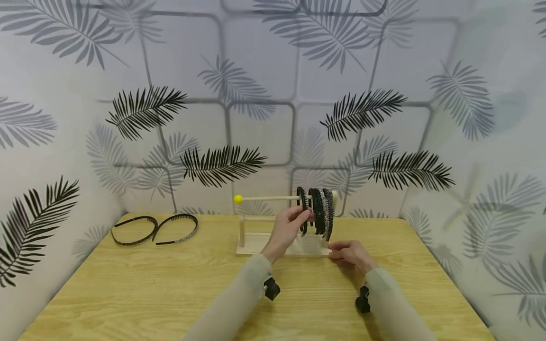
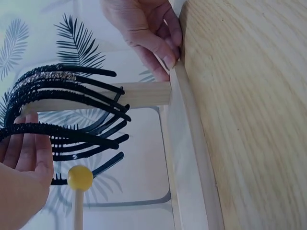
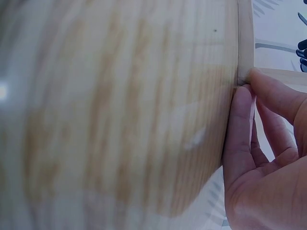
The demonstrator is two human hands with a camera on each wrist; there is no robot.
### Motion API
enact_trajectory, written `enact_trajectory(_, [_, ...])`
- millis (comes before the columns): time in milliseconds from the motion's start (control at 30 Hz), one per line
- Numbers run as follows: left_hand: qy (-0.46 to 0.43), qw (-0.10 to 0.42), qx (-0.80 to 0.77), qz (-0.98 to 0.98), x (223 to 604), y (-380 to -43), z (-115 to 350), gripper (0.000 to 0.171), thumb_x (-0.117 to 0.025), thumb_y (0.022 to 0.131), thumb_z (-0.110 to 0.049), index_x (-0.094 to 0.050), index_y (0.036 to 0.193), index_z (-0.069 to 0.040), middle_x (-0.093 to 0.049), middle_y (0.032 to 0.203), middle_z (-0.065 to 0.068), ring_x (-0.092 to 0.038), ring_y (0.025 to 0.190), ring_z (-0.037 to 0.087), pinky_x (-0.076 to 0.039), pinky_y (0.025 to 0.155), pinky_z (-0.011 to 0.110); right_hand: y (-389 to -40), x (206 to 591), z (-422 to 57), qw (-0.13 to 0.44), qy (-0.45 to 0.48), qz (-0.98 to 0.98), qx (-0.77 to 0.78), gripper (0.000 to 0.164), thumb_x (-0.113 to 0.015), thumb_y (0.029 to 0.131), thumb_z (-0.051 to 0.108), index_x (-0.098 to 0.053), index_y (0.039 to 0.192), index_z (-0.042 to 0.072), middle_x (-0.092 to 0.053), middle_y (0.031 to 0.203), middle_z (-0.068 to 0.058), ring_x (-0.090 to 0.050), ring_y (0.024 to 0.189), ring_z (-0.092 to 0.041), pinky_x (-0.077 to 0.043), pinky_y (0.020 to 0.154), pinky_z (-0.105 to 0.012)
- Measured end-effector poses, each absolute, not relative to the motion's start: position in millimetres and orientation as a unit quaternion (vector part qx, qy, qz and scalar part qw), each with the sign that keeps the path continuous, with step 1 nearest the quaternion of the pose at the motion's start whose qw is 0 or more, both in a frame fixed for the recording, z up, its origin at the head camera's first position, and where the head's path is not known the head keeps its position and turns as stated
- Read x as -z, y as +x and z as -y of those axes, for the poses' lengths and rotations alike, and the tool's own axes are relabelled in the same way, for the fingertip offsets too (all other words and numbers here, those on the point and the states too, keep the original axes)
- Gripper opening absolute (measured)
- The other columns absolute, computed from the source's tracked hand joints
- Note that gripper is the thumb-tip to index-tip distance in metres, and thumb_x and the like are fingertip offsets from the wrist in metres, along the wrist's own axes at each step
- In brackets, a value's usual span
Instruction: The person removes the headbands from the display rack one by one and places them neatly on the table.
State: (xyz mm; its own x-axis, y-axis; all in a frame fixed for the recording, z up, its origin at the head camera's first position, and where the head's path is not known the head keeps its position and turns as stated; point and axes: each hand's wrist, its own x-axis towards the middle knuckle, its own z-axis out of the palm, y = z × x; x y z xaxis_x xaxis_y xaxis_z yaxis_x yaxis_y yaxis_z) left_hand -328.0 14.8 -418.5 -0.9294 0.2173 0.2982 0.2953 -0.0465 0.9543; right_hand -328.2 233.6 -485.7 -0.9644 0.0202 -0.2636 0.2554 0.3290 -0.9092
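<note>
A wooden headband stand (image 1: 256, 242) with an upper rod and a yellow ball (image 1: 238, 199) at its left end stands at the back of the table. My left hand (image 1: 287, 232) grips a black toothed headband (image 2: 72, 132) that hangs on the rod, just left of the others. Several dark headbands (image 1: 317, 210), one with a silvery glittery band, hang bunched at the rod's right end. My right hand (image 1: 351, 255) pinches the front right corner of the stand's base, thumb and index finger at its edge in the right wrist view.
On the table's back left lie two more headbands, a black one (image 1: 134, 243) and one with a glittery section (image 1: 192, 233), side by side. A leaf-patterned wall covering (image 1: 260, 132) rises right behind the wooden table (image 1: 170, 289) and along both sides.
</note>
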Motion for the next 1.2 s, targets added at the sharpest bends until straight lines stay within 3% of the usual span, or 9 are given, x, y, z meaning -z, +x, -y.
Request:
enact_trajectory(200, [-0.194,0.031,0.721,0.665,416,-331,2,0.028,-0.052,0.103,-0.025,-0.068,0.111,-0.003,-0.072,0.106,0.019,-0.07,0.102,0.03,-0.052,0.095,0.038,-330,485,-233,0.108,0.087,-0.811,0.569,0.037,-0.072,0.086,0.002,-0.066,0.123,-0.003,-0.071,0.109,-0.012,-0.066,0.076,-0.007,-0.057,0.07,-0.025])
enact_trajectory(433, [-0.193,0.025,0.734,0.651,419,-331,22,0.031,-0.05,0.104,-0.023,-0.062,0.12,0.001,-0.066,0.111,0.027,-0.072,0.093,0.026,-0.053,0.093,0.05,-330,485,-234,0.106,0.081,-0.815,0.563,0.038,-0.071,0.087,0.002,-0.065,0.125,-0.002,-0.069,0.115,-0.015,-0.066,0.078,-0.007,-0.057,0.071,-0.026])
enact_trajectory(700, [-0.178,0.046,0.724,0.665,422,-331,39,0.032,-0.051,0.104,-0.022,-0.063,0.122,0.002,-0.067,0.108,0.024,-0.07,0.084,0.021,-0.057,0.086,0.034,-330,485,-233,0.106,0.082,-0.815,0.564,0.038,-0.07,0.088,0.002,-0.064,0.125,-0.003,-0.067,0.119,-0.018,-0.067,0.08,-0.006,-0.058,0.074,-0.027])
enact_trajectory(967, [-0.178,0.072,0.719,0.668,422,-330,58,0.03,-0.05,0.104,-0.02,-0.064,0.119,0.002,-0.068,0.101,0.022,-0.067,0.076,0.013,-0.058,0.081,0.037,-330,484,-234,0.107,0.082,-0.813,0.567,0.039,-0.07,0.088,0.001,-0.064,0.126,-0.003,-0.07,0.114,-0.015,-0.067,0.079,-0.006,-0.057,0.071,-0.026])
enact_trajectory(1067, [-0.174,0.075,0.72,0.667,421,-330,67,0.03,-0.05,0.104,-0.023,-0.064,0.12,-0.001,-0.068,0.102,0.02,-0.066,0.077,0.016,-0.057,0.079,0.036,-331,486,-234,0.107,0.082,-0.813,0.567,0.039,-0.07,0.087,0.001,-0.064,0.125,-0.003,-0.07,0.115,-0.015,-0.067,0.079,-0.006,-0.058,0.072,-0.026])
enact_trajectory(1200, [-0.174,0.084,0.721,0.666,420,-331,80,0.03,-0.048,0.104,-0.023,-0.063,0.119,-0.002,-0.067,0.101,0.017,-0.065,0.078,0.022,-0.055,0.071,0.025,-331,487,-233,0.107,0.082,-0.812,0.568,0.039,-0.071,0.087,0.001,-0.064,0.125,-0.003,-0.069,0.117,-0.015,-0.067,0.079,-0.006,-0.057,0.073,-0.025])
